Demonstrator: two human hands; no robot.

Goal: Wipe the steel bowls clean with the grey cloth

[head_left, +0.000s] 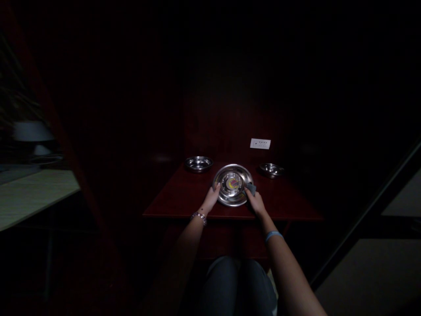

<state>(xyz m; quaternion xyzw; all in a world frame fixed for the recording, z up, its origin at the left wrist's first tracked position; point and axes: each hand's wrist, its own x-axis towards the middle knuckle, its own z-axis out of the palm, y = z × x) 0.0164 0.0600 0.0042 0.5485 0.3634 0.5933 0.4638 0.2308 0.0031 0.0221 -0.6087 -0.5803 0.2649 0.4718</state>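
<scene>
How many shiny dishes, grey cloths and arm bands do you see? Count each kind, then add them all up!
Shiny dishes: 3 (held dish, left dish, right dish)
Grey cloth: 1
Arm bands: 2 (beaded bracelet, blue band)
Total: 6

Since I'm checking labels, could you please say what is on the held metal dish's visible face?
A round, partly yellow label sits near its centre; the left hand, right hand and grey cloth hide whatever lies beneath.

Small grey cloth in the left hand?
No, the right hand holds the small grey cloth, while the left hand grips the round shiny metal dish at its edge.
</scene>
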